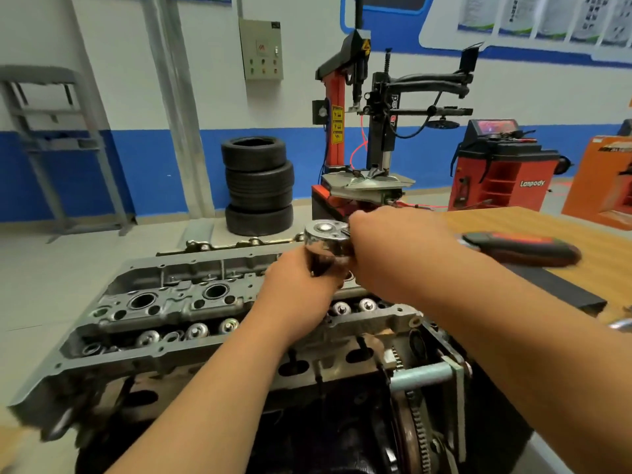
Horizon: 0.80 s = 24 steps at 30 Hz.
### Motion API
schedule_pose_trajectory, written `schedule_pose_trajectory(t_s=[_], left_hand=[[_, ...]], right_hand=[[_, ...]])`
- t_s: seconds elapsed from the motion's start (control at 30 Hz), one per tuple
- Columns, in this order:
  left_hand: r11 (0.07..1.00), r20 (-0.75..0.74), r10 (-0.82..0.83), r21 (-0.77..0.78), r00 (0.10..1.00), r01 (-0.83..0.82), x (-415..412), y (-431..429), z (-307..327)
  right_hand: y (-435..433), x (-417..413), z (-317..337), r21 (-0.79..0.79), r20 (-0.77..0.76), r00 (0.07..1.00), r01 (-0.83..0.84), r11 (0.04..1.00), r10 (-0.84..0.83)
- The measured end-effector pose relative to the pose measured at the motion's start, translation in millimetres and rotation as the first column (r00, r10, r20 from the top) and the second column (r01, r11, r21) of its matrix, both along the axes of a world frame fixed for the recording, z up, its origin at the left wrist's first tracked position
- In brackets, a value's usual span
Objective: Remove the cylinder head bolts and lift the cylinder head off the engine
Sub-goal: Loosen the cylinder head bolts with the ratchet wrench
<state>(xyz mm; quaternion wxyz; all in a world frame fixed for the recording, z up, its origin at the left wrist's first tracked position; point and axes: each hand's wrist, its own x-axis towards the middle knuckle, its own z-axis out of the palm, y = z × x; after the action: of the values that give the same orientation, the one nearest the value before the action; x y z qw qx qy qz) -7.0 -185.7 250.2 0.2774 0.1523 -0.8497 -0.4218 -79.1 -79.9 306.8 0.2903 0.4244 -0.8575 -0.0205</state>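
Cylinder head: the grey cast-aluminium cylinder head (164, 313) sits on top of the dark engine block (342, 422), low in the middle of the view, running from lower left to upper right. Its cover is off. Round spark-plug wells open along the centre rib, and a row of shiny round valve caps lines the near side. Oval ports show in its near wall.
Ratchet: a polished chrome ratchet wrench with a round head (326, 239) stands above the far right part of the cylinder head. What it engages below is hidden by the hands.
Left hand: the left hand (301, 285) is wrapped around the dark socket or extension just under the ratchet head, its grip closed on that piece.
Right hand: the right hand (393, 248) is closed around the ratchet at the head end, fingers curled over it; the handle is mostly hidden.
Tabletop: a light wooden tabletop (547, 227) lies to the right, carrying a black-and-red tool handle (519, 249), blurred, on a black mat (561, 289).
Background: a stack of black tyres (258, 186) stands against the blue-and-white wall, beside a red-and-black tyre-changing machine (362, 131).
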Motion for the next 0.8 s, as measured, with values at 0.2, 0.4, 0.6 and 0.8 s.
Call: schedule_pose_trajectory(t_s=[0.2, 0.4, 0.6, 0.8], left_hand=[[1.0, -0.011, 0.014, -0.006, 1.0, -0.014, -1, 0, 1], [1.0, -0.013, -0.013, -0.02, 1.0, 0.013, -2, 1, 0], [0.998, -0.032, -0.052, -0.043, 0.998, 0.05, -6, -2, -2], [0.995, -0.058, -0.058, 0.075, 0.997, 0.062, -6, -8, -4]], right_hand=[[-7, -24, 5, -0.015, -0.107, 0.982, -0.16, 0.987, 0.158], [-11, -18, 10, 0.066, 0.112, 0.991, -0.084, 0.994, 0.076], [0, -15, -3, -0.097, -0.131, 0.988, -0.096, 0.991, 0.083], [-20, -31, 12, -0.028, 0.163, 0.966, -0.2, 0.979, 0.202]])
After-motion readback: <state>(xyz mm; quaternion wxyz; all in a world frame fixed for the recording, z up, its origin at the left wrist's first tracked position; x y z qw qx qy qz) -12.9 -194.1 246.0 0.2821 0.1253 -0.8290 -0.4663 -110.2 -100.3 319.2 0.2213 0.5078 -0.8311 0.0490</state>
